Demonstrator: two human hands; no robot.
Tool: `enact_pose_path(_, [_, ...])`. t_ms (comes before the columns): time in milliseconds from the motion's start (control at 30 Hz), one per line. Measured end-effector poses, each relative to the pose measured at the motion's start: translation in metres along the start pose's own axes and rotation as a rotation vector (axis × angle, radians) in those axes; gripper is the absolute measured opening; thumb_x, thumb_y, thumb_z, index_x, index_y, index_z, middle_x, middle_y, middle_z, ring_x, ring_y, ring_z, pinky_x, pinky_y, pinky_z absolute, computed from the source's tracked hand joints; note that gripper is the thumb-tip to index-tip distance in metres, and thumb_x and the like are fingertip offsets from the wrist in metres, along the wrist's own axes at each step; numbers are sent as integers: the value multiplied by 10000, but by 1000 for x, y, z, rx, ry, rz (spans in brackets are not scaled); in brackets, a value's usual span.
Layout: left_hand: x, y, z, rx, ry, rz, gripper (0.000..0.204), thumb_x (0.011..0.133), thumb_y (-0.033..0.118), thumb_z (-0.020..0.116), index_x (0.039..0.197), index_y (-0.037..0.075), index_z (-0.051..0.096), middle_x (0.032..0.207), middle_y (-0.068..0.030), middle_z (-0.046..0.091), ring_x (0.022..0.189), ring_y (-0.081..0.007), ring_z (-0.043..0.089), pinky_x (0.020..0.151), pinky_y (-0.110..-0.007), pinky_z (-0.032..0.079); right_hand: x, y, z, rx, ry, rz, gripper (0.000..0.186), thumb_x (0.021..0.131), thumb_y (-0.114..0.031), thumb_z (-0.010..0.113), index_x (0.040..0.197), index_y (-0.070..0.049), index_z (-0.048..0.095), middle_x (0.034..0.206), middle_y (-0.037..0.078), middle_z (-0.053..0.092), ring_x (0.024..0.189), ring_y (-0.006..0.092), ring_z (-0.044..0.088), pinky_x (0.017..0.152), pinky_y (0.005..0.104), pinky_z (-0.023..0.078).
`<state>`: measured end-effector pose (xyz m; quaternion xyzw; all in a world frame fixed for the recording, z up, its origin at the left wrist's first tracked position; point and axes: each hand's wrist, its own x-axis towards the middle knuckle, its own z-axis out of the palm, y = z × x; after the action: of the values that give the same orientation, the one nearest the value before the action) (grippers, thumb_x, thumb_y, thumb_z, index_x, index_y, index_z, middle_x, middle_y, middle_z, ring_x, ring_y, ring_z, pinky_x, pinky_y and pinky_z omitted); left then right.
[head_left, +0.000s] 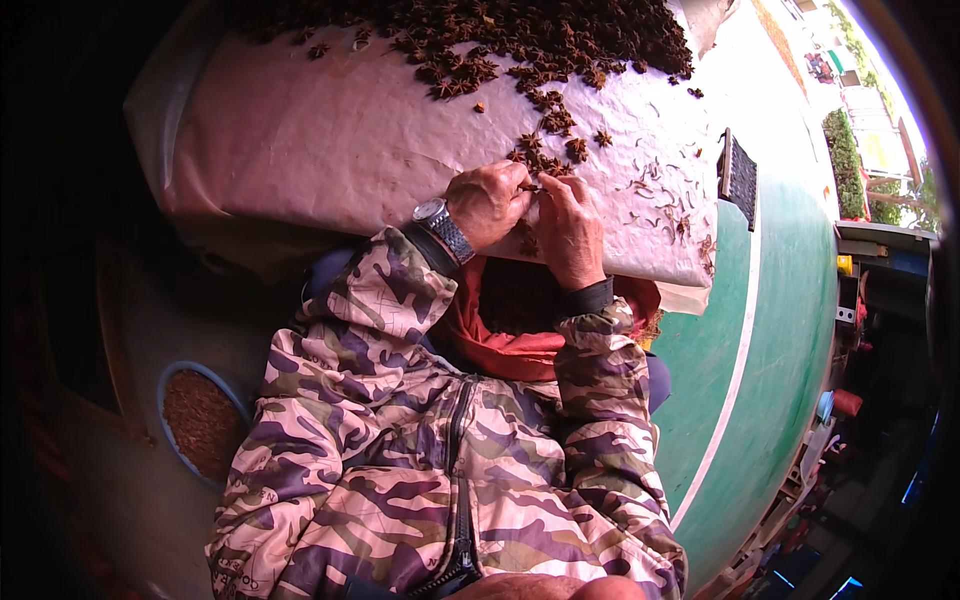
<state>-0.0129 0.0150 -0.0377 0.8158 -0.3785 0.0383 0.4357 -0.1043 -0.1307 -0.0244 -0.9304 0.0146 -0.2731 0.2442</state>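
The head view looks down on a person in a camouflage jacket [440, 450] working at a counter [330, 150] covered by a pale pinkish sheet. The left hand [488, 203], with a metal wristwatch [440, 228] on its wrist, and the right hand [570, 225] meet at the sheet's near edge, fingertips pressed together over a small dark piece that looks like one of the star anise pods [540, 160]. Both hands are curled in a pinch on it, though the piece itself is mostly hidden between the fingers.

A large heap of star anise [520, 35] lies across the far part of the sheet, with a loose trail running down to the hands. To the right of the hands, thin pale stem bits [655, 185] are scattered on the sheet. Below the hands, an orange-red bag [510, 340] sits open at the person's lap with dark contents inside. On the lower left a blue bowl [200, 420] holds brown material. A dark grid-like object [738, 175] rests at the counter's right edge, beside the green floor [770, 330] with a white line.

The pods look dry, light and stiff, with brittle points likely to snap under pressure; taking one by its centre or a single arm with fingertips seems safest.
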Motion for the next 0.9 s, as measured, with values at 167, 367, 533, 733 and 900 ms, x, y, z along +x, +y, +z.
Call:
enact_pose_path(167, [-4, 6, 2, 16, -32, 76, 123, 884, 142, 694, 945, 46, 648, 928, -171, 684, 864, -384, 692, 725, -460, 556, -4, 1, -3, -170, -54, -52, 68, 876, -100, 665, 916, -62, 626, 913, 140, 616, 833, 364, 639, 749, 471, 502])
enact_pose_path(367, [-10, 5, 11, 40, -23, 64, 166, 905, 180, 685, 923, 32, 611, 890, -226, 671, 837, -427, 679, 702, -489, 551, -8, -14, -5, -285, -53, -58, 81, 849, -97, 654, 844, -59, 583, 860, 147, 595, 800, 361, 626, 739, 475, 489])
enact_pose_path(533, [-8, 16, 5, 23, -70, 0, 182, 908, 209, 691, 926, 39, 628, 873, -224, 701, 835, -428, 694, 702, -496, 556, -7, -11, -9, -197, -29, 21, 73, 866, -91, 650, 861, -52, 589, 875, 150, 606, 780, 381, 625, 710, 487, 492])
enact_pose_path(733, [0, 3, -6, 20, -16, -102, 217, 892, 253, 705, 887, 44, 645, 858, -199, 708, 818, -399, 704, 708, -477, 559, -5, -32, -23, 15, -29, -35, 41, 890, -66, 657, 897, -57, 617, 881, 152, 620, 784, 384, 640, 671, 484, 504])
enact_pose_path(900, [-7, 13, -6, 0, -109, -34, 177, 871, 228, 680, 871, 54, 650, 854, -162, 695, 792, -366, 700, 708, -445, 561, 10, 46, -35, -312, 188, 259, 37, 915, -114, 709, 930, -127, 677, 803, 120, 678, 753, 368, 679, 679, 451, 541])
